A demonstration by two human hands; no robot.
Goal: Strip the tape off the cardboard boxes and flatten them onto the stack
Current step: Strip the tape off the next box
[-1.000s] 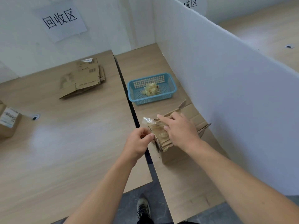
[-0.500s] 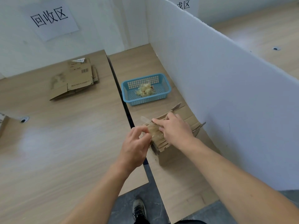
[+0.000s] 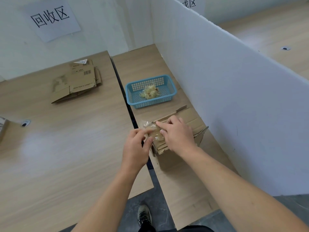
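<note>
The left hand is half closed, and its thumb and first finger pinch the loose end of a clear tape strip at the left end of the cardboard box. The right hand lies on top of this box with fingers almost straight, pressing it on the right table, close to the white partition. Behind the box stands a blue basket with crumpled tape inside. The flat stack on the left table shows "P&G", a barcode and "ROCTER & GAMB". The wall sign reads "回收区".
</note>
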